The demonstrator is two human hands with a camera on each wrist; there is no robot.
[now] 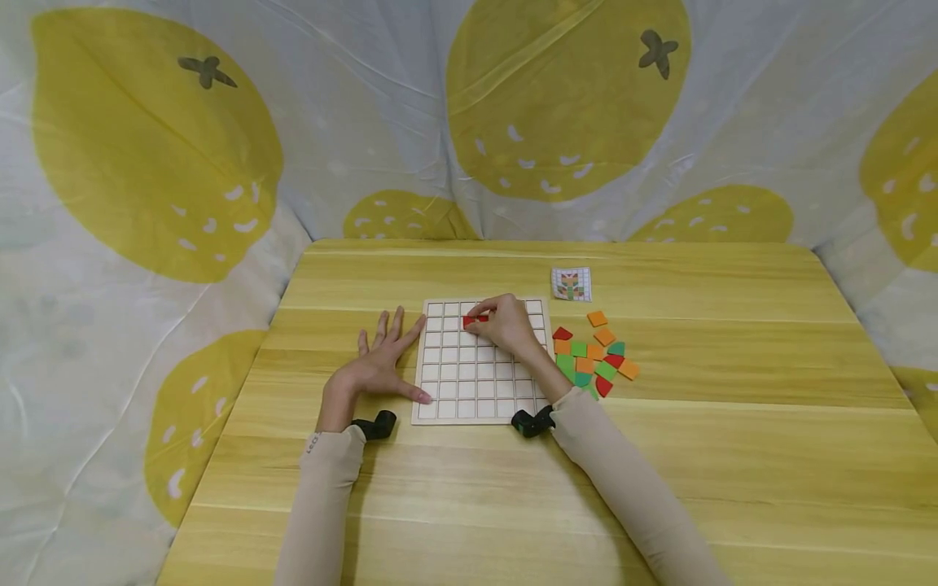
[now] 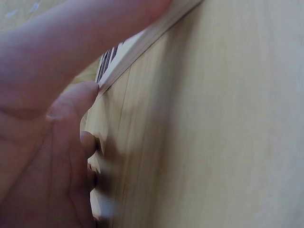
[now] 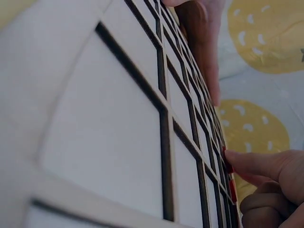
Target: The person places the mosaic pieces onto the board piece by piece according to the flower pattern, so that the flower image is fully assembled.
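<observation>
A pale wooden grid board lies on the table. My left hand is spread beside its left side, thumb and index finger touching the edge. In the left wrist view a fingertip meets the board's side. Over the upper part of the board, my right hand pinches a red tile between thumb and fingers at a grid cell. A second red tile sits close by in the right wrist view. The right palm is hidden from above.
Right of the board lie several loose orange, green and red tiles, some with a curved side. A small paper card with a coloured grid pattern lies behind them. A lemon-print cloth hangs behind the wooden table.
</observation>
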